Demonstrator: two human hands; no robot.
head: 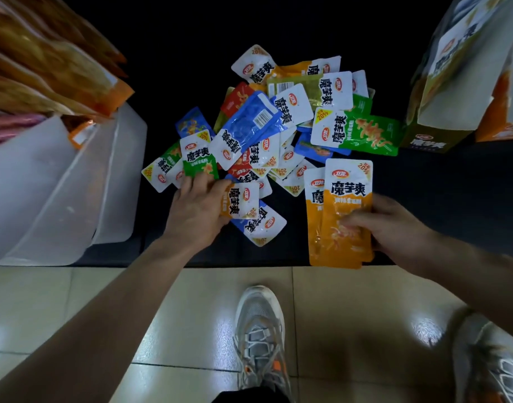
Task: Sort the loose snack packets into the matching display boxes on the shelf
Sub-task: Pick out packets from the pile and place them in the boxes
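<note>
A heap of loose snack packets [278, 123] in blue, green, red and orange lies on the dark shelf [453, 205]. My right hand [392, 225] grips a small stack of orange packets [341, 216] upright at the shelf's front edge. My left hand [197, 210] lies on the near side of the heap, its fingers pinching one more orange packet [240, 202] that rests over a blue one. A display box [470, 82] with the same brand print stands at the far right of the shelf.
Translucent white bins [75, 181] holding larger orange bags [54, 68] stand at the left. Below the shelf edge is a tiled floor [177, 309] with my two grey sneakers [261, 335].
</note>
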